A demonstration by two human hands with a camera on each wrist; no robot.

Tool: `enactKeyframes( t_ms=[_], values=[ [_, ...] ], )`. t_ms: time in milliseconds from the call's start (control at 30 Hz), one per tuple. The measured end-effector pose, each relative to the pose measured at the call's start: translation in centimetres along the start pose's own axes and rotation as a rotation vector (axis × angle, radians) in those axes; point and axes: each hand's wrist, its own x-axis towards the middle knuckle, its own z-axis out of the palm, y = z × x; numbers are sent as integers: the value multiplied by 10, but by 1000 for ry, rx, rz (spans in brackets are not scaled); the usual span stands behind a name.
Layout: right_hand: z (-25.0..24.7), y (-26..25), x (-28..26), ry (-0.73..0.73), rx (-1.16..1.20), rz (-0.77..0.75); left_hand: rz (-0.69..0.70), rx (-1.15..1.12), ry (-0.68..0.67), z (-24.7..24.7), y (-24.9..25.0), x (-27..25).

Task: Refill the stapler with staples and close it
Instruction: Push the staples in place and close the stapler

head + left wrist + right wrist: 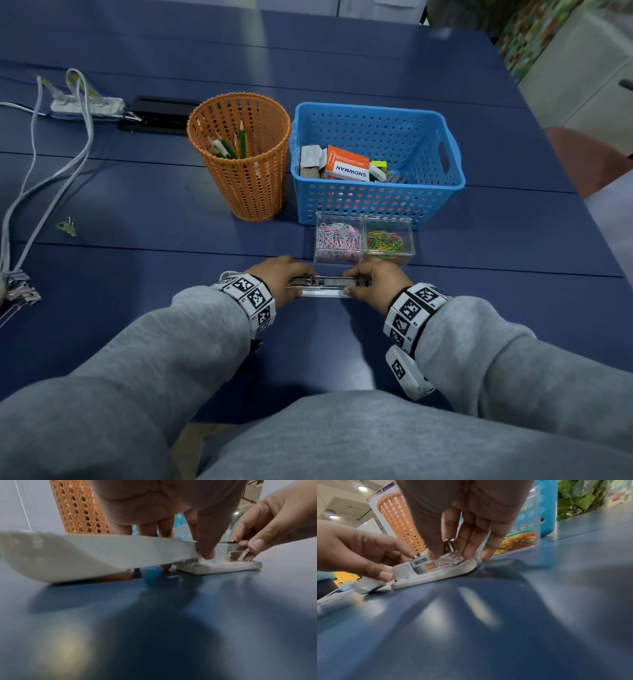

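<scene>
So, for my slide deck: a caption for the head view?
Both hands hold an opened white stapler flat on the blue table.

I see a blue table (342, 68) filling the scene | far right: mosaic-patterned wall (534, 31), pale cabinet (582, 68) | right: reddish chair (582, 161) | overhead: round ceiling lights (362, 488) | green foliage (576, 497) far right

Blue table (342, 68) carries the opened white stapler (322, 286), held flat at both ends by left hand (279, 282) and right hand (375, 286). Beyond the right hand: clear clip box (364, 240), blue basket (376, 202). Beyond the left hand: orange cup (246, 178). Far left: cables (51, 164).
</scene>
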Motion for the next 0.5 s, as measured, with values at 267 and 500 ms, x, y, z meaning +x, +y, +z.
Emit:
enactKeyframes(
  t_ms=[267,500],
  values=[
    [-8,10,-5,-22,34,21,-170,80,43,-21,-38,-14],
    [-8,12,-8,-23,63,21,-126,-35,180,-43,-38,-29]
  ],
)
